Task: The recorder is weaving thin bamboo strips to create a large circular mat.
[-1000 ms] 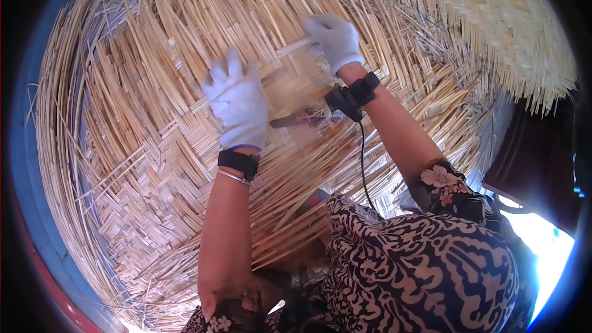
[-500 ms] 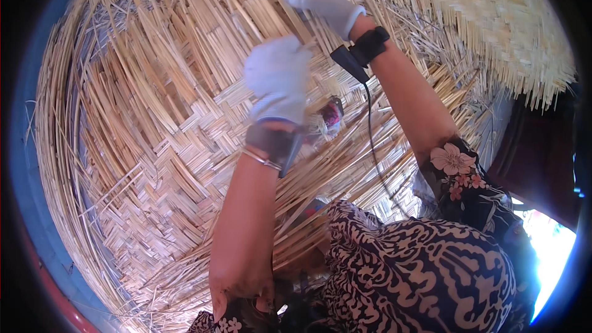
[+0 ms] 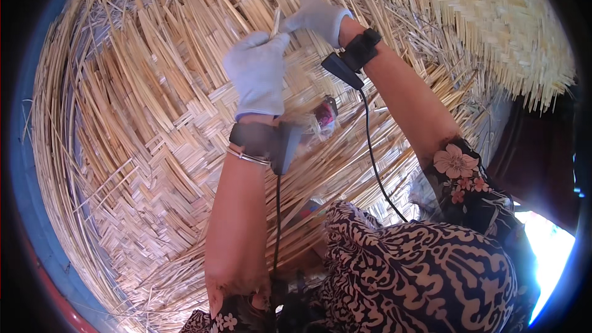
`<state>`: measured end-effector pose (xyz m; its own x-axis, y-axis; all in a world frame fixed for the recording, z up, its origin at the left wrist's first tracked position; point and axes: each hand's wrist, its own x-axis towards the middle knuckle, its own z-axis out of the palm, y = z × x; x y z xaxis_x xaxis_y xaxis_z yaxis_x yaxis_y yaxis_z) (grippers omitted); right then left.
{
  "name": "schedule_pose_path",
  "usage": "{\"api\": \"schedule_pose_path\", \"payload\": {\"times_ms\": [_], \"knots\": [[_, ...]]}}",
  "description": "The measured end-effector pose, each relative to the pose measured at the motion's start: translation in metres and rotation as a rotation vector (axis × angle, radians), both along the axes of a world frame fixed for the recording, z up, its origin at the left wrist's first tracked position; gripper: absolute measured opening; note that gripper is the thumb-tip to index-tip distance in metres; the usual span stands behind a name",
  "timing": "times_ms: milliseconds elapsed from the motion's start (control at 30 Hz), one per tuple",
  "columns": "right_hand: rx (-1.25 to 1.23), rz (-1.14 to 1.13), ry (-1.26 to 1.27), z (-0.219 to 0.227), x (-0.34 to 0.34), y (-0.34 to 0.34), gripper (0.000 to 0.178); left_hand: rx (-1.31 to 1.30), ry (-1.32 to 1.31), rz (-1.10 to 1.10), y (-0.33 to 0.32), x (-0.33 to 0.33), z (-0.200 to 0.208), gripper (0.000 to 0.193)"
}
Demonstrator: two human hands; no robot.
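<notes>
Both my hands wear pale knitted gloves and meet over a large woven straw mat (image 3: 179, 166). My left hand (image 3: 256, 74) is closed, its thumb and forefinger pinching a thin straw strip (image 3: 276, 22) that sticks up from the grip. Just to the right, my right hand (image 3: 316, 20) has its fingers bent and pressed together, their tips beside the same strip. Whether those tips grip it is hard to make out. Long loose strips stand out of the weave around both hands.
A finer woven mat (image 3: 493, 18) with a fringed edge lies at the upper right. Dark bands on both wrists carry black cables (image 3: 370, 142). Some small colourful thing (image 3: 325, 116) shows near the mat's middle. Patterned cloth (image 3: 425, 259) covers my lap. Blue surface (image 3: 31, 166) borders the left.
My left hand has shifted slightly left and up, and its blur has cleared. My right hand has come down and left, so the two hands are now closer together around the strip.
</notes>
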<state>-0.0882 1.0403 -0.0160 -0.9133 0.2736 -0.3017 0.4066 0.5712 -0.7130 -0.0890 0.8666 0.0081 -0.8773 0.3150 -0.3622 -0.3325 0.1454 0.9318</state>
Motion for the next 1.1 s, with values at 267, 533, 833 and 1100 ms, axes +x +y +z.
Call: {"api": "schedule_pose_path", "payload": {"times_ms": [267,533,833,1100], "knots": [[0.07,0.028,-0.004,0.004,0.004,-0.003,0.043,0.167,-0.207,0.139,-0.003,-0.004,0.012,0.013],[-0.047,-0.047,0.079,0.021,0.02,-0.019,0.049,0.175,-0.18,0.136,-0.004,-0.008,-0.011,0.011],[0.054,-0.089,0.29,0.019,0.028,-0.032,0.037,0.307,-0.126,0.128,-0.021,0.004,-0.038,0.019],[-0.294,-0.086,0.268,0.035,0.031,-0.035,0.042,-0.52,0.636,-0.167,-0.007,-0.001,-0.017,0.031]]}}
